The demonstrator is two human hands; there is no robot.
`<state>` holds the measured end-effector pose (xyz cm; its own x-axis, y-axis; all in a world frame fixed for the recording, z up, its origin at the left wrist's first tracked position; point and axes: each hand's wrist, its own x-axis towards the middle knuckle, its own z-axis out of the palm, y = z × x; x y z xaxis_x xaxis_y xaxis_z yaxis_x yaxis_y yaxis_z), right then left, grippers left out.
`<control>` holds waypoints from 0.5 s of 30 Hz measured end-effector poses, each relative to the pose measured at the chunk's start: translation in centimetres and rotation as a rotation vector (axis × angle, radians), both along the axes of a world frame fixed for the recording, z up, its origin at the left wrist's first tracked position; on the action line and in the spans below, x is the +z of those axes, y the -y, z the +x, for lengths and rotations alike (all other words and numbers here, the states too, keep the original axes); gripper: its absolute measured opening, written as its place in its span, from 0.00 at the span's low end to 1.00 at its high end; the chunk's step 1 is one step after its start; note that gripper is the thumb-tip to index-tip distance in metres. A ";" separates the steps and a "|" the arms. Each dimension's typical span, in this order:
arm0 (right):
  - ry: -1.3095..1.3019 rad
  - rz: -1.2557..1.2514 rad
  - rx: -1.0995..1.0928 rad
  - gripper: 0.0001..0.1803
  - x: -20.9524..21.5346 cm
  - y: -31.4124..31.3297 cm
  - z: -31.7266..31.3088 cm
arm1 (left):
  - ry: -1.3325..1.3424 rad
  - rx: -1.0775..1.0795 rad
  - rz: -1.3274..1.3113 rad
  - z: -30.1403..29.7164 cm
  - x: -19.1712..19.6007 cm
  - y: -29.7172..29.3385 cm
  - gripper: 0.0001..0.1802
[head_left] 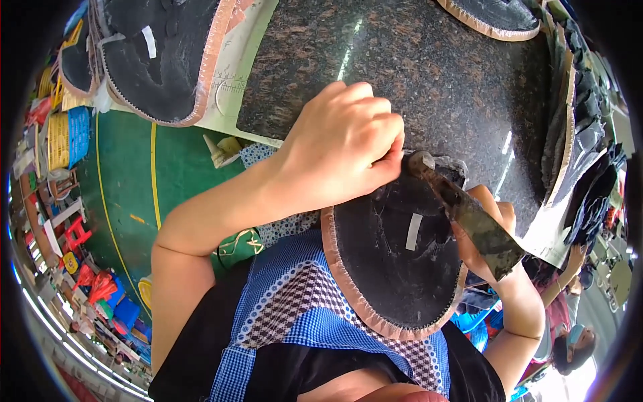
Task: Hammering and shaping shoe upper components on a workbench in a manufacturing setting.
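A black, leather-like panel hangs at the near edge of the table in front of my apron. It has a rounded end, a notched pinkish-tan border and a small white strip. My left hand is closed, its fingertips pinching the panel's dark upper edge. On the other side, my right hand is closed around a worn metal hammer, with a rounded knob at one end and a wide flared blade at the other. The hammer lies across the panel's upper right. It hides part of the right fingers; whether they also grip the panel is unclear.
Under my hands lies a dark speckled stone slab. Similar black panels rest at the upper left and at the top right. A stack of dark pieces lines the right side. A person is at the lower right.
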<state>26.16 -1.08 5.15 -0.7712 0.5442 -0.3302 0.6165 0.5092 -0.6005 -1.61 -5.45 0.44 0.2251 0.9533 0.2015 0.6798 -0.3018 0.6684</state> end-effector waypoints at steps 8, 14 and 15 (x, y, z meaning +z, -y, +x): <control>-0.154 0.136 0.006 0.02 -0.6 0.3 -0.5 | -0.085 0.251 0.306 1.2 -2.2 3.6 0.23; -0.142 0.062 0.016 0.05 0.6 -0.3 -1.3 | 0.043 0.336 0.312 2.5 -2.8 3.8 0.13; -0.138 0.065 0.014 0.05 0.7 -0.3 -1.2 | 0.067 0.346 0.298 2.5 -2.8 3.7 0.10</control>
<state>24.94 -0.75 5.89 -0.8144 0.5500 -0.1851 0.5230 0.5574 -0.6448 0.90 -9.20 -2.31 -0.1190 0.8685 0.4813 0.7328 -0.2503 0.6328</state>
